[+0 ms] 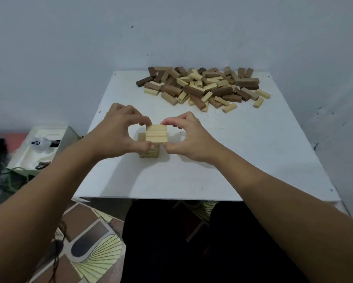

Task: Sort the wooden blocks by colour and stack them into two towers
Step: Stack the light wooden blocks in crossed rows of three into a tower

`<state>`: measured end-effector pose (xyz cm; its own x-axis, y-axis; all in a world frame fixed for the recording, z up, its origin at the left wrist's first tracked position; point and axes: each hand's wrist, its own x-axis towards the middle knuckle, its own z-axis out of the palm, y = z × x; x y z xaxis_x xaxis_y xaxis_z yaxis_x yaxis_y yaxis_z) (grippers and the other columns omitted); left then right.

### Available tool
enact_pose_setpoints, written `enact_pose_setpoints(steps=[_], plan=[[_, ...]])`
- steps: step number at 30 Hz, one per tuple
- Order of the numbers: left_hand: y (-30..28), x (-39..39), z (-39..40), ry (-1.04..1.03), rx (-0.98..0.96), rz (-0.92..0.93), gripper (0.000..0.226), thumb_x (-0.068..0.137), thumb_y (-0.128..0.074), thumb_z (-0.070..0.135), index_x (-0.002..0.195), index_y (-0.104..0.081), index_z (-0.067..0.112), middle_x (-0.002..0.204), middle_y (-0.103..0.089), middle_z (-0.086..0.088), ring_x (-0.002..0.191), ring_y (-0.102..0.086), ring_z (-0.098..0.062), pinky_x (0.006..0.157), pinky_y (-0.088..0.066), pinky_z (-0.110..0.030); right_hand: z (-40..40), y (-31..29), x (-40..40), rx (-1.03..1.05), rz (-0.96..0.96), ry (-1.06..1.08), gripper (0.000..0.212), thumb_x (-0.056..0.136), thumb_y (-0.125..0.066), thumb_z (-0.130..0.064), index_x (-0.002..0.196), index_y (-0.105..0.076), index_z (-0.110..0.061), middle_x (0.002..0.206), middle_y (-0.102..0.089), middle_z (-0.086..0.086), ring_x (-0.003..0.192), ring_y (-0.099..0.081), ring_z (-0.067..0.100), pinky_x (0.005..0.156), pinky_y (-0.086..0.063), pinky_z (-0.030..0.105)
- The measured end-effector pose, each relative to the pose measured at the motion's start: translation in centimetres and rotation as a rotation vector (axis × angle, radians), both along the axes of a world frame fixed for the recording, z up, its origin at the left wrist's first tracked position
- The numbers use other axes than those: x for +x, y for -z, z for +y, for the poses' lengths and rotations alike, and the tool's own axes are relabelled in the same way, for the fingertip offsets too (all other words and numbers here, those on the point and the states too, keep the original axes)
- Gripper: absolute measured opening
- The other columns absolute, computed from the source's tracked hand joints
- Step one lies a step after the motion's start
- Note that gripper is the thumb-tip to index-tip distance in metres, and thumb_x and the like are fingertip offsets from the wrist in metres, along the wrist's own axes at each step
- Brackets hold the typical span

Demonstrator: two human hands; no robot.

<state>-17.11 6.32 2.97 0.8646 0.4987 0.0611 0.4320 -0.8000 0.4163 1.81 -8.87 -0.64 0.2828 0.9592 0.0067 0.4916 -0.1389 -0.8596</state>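
Observation:
A short tower of light wooden blocks (152, 151) stands on the white table (232, 160), near its middle left. Its top layer of three light blocks (156, 133) lies side by side, shifted a little to the right of the layers below. My left hand (120, 131) pinches the left side of that layer between thumb and fingers. My right hand (187, 133) pinches its right side the same way. A mixed pile of light and dark brown blocks (204, 86) lies at the far edge of the table.
The table stands in a corner, with walls behind and to the right. Left of it, lower down, sits a cream-coloured box (41, 146) with small items on it, and green cables (6, 178). Patterned floor (90, 242) shows below the front edge.

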Motion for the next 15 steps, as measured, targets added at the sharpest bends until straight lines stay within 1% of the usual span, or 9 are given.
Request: enact_pose_setpoints(steps=[2,4,6,12,15], plan=[[0.7,-1.1,0.7,-0.003,-0.020,0.014,0.073,0.059,-0.062,0.077,0.123,-0.066,0.043,0.114,-0.053,0.014,0.120,-0.032,-0.014,0.096,-0.031,-0.031,0.9,0.6,-1.0,-0.025,-0.010,-0.012,0.055,0.072,-0.081,-0.043,0.123,-0.063,-0.046,0.121,-0.042,-0.009,0.125,-0.040,0.010,0.094,-0.036,0.021],[1.2,-1.5,1.1,-0.008,-0.045,0.019,0.074,0.058,-0.061,0.077,0.124,-0.066,0.043,0.114,-0.052,0.013,0.120,-0.031,-0.013,0.094,-0.031,-0.030,1.4,1.0,-1.4,-0.039,-0.020,-0.013,0.053,0.077,-0.084,-0.039,0.124,-0.063,-0.046,0.119,-0.041,-0.011,0.125,-0.039,0.010,0.096,-0.036,0.024],[1.6,-1.6,1.4,-0.010,-0.074,0.010,0.073,0.057,-0.061,0.074,0.123,-0.067,0.043,0.114,-0.052,0.012,0.119,-0.031,-0.014,0.094,-0.029,-0.028,1.7,1.3,-1.4,-0.050,-0.014,-0.001,0.052,0.078,-0.085,-0.037,0.125,-0.063,-0.046,0.119,-0.041,-0.012,0.125,-0.040,0.010,0.099,-0.037,0.026],[2.5,-1.7,2.2,-0.006,-0.140,-0.037,0.068,0.056,-0.064,0.070,0.119,-0.068,0.047,0.112,-0.050,0.014,0.118,-0.030,-0.012,0.097,-0.031,-0.027,2.1,1.7,-1.4,-0.071,-0.036,0.013,0.053,0.077,-0.086,-0.038,0.125,-0.063,-0.045,0.119,-0.042,-0.013,0.125,-0.040,0.009,0.097,-0.037,0.023],[2.6,-1.7,2.5,-0.006,-0.145,-0.044,0.069,0.056,-0.064,0.071,0.120,-0.068,0.046,0.112,-0.049,0.015,0.118,-0.030,-0.011,0.098,-0.032,-0.029,2.2,1.8,-1.5,-0.065,-0.025,0.020,0.054,0.078,-0.086,-0.037,0.126,-0.064,-0.045,0.119,-0.043,-0.012,0.126,-0.041,0.010,0.102,-0.038,0.027]])
